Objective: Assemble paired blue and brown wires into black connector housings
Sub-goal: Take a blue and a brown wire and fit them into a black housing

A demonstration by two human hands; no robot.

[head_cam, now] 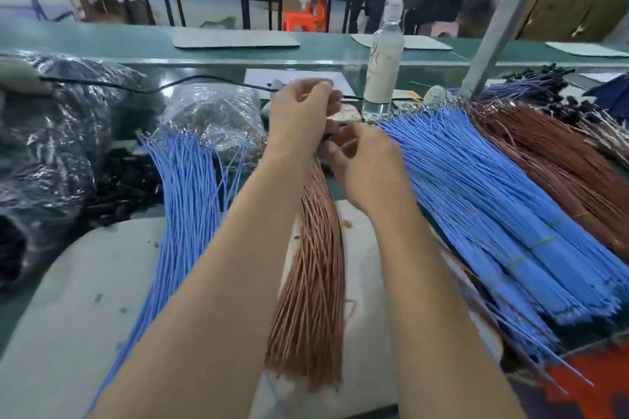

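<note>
- The bottle (384, 61) standing just beyond the right hand (367, 167) carries a pale label. Its print is too blurred to read, and no other writing can be made out.
- The left hand (303, 119) is raised over the table (20, 309) with its back to the camera and its fingers curled inward.
- The right hand sits just below and right of the left, with its thumb and fingers bent toward it so that the fingertips of the two hands meet.
- Whatever lies between the fingertips is small, blurred and mostly covered by the knuckles. It cannot be told what either hand pinches, or whether it is a housing or a wire end.
- The brown wires (313, 282) fan out from directly under the hands toward the person, between the forearms, and their top ends are hidden beneath the wrists.
- One bundle of blue wires (190, 197) lies to the left of the left forearm on a white mat (85, 299).
- A far larger blue pile (493, 197) spreads to the right of the right hand, with a brown pile (551, 160) beyond it.
- Dark black pieces (126, 180), probably connector housings, lie left of the left hand beside crinkled plastic bags (44, 133), though they are too dim to be sure.
</note>
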